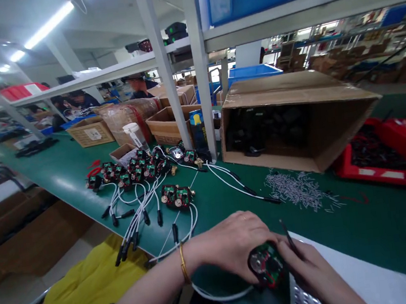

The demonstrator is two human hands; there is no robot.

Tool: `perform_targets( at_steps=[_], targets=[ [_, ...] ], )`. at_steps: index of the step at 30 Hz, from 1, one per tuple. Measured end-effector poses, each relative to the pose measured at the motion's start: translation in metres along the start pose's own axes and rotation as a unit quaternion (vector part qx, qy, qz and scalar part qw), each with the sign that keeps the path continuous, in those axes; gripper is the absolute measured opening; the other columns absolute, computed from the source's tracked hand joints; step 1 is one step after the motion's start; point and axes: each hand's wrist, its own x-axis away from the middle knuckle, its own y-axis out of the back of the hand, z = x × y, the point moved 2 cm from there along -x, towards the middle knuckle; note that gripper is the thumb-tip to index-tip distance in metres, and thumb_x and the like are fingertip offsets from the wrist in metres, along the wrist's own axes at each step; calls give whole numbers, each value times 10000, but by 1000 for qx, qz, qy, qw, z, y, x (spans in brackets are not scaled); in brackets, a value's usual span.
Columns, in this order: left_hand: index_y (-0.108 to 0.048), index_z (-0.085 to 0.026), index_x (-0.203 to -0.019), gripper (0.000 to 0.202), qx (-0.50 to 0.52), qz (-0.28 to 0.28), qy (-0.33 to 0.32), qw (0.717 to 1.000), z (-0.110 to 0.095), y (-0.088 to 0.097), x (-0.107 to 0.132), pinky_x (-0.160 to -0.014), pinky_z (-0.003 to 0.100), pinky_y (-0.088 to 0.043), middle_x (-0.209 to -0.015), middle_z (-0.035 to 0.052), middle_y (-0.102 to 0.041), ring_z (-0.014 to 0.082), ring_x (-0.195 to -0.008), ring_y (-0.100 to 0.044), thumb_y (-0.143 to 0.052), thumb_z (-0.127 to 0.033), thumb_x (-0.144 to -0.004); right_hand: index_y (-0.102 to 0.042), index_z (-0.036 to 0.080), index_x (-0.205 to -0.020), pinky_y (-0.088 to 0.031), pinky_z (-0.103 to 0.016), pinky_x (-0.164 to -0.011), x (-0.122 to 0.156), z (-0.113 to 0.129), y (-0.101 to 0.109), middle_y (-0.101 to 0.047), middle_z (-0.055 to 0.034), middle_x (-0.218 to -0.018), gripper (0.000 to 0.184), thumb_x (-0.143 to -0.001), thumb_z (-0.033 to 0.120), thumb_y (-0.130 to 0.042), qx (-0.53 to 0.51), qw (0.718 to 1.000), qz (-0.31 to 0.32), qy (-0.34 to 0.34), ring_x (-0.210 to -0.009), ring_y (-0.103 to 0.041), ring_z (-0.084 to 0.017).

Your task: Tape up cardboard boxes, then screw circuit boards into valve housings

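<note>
My left hand (234,250) is closed around a small round assembly with a green circuit board (267,264), held at the near edge of the green bench (384,218). A white cable (222,296) trails from the assembly under my wrist. My right hand (315,269) is closed on a thin dark tool (288,236) whose tip points up beside the board. Both hands touch the assembly over a white sheet (373,281).
Several similar green-board units with white cables (142,172) lie to the left, and two more (176,196) sit nearer. A pile of small white pins (297,189), an open cardboard box on its side (296,120), a red tray (386,153). People sit far left.
</note>
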Motion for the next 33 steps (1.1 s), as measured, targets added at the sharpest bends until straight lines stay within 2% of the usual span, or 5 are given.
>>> perform_targets(
  at_steps=[6, 12, 18, 26, 33],
  targets=[
    [-493, -211, -1190, 713, 188, -34, 17, 981, 10, -24, 2, -963, 336, -364, -1156, 72, -553, 227, -1065, -503, -774, -350, -550, -639, 175, -822, -489, -274, -599, 16, -12, -6, -601, -34, -671, 350, -721, 511, -632, -153, 983, 19, -103, -726, -584, -204],
    [-296, -209, -1343, 545, 282, -186, 340, 878, 19, -83, 27, -759, 351, -457, -1127, 95, -548, 162, -767, -569, -413, -435, -862, -524, 162, -806, -84, -107, -285, 32, -37, -10, -570, 15, -619, 354, -673, 431, -712, -405, 892, -123, -158, -326, -140, 23],
    [-201, -232, -1381, 1042, 168, -251, 290, 908, 11, -118, 18, -1062, 430, -249, -1384, 98, -327, 275, -1255, -308, -802, -291, -532, -487, 183, -915, -133, -97, -265, 40, -44, -28, -553, 48, -639, 420, -669, 432, -719, -402, 890, -182, -113, -316, -179, 21],
    [-261, -196, -1315, 835, 273, -295, 284, 871, 7, -132, -7, -1036, 415, -305, -1334, 120, -369, 254, -1201, -401, -731, -325, -637, -436, 199, -873, -154, -100, -262, 42, -46, -42, -365, 130, -527, 460, -650, 485, -720, -372, 900, -202, -107, -298, -171, 17],
    [-448, -165, -1145, 590, 488, -282, 268, 781, 18, -113, -1, -896, 357, -428, -1113, 103, -544, 249, -1024, -531, -647, -467, -678, -610, 120, -813, -253, -155, -294, 77, -47, 28, -612, -51, -719, 512, -797, 615, -477, -316, 919, -222, -86, -340, -247, -6]
  ],
)
